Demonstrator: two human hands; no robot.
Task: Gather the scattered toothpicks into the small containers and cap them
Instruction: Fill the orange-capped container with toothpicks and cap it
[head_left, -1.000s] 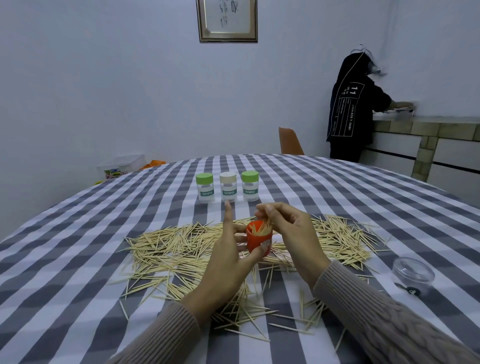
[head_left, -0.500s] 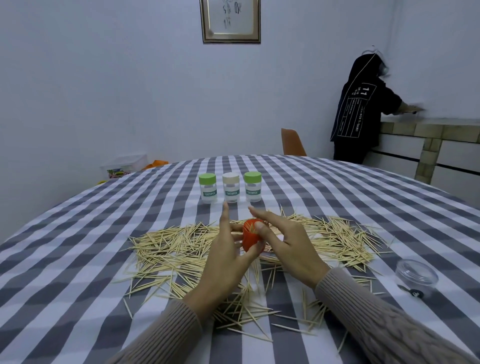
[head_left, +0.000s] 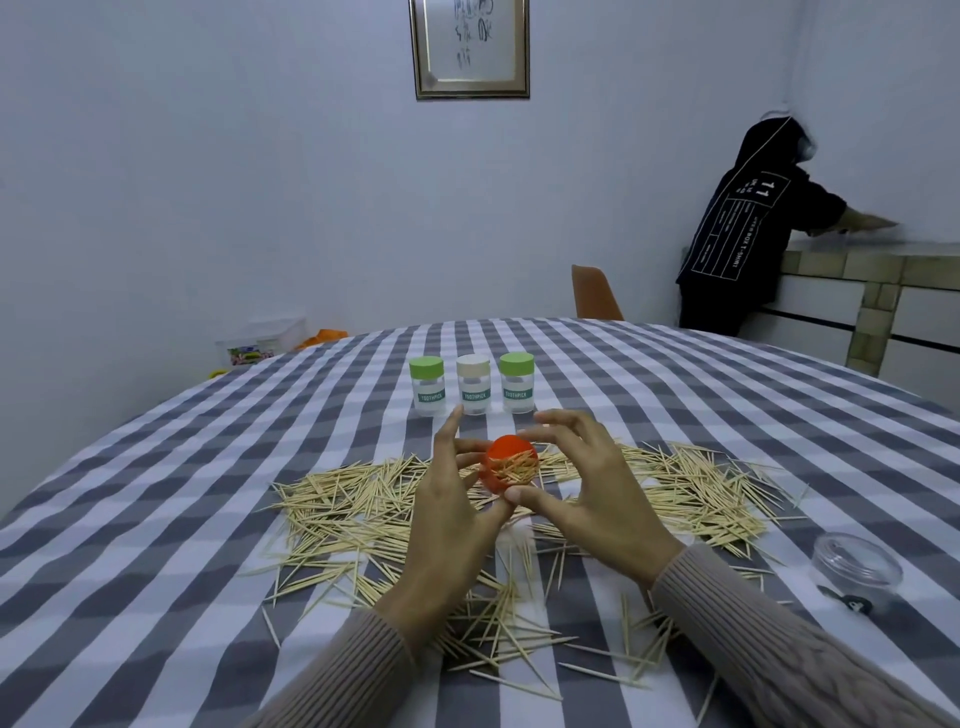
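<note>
A small orange container (head_left: 508, 463) with toothpicks inside is held tilted above the table. My left hand (head_left: 447, 525) grips it from the left with thumb and fingers. My right hand (head_left: 587, 499) brackets it from the right, thumb under its lower edge and index finger arched over its top. Scattered toothpicks (head_left: 358, 504) lie in a wide heap on the checked tablecloth (head_left: 156, 519), beneath and on both sides of my hands. Three capped toothpick jars stand in a row behind: green-capped (head_left: 426, 387), beige-capped (head_left: 473, 384), green-capped (head_left: 517, 382).
A clear plastic cup (head_left: 857, 571) sits on the table at the right, near my right sleeve. A person in a black hoodie (head_left: 748, 234) leans on a counter at the back right. An orange chair (head_left: 597, 293) stands behind the table.
The orange container has tipped from upright to tilted. My right hand came off the toothpicks at its mouth and now arches around it. The head view shifted slightly downward.
</note>
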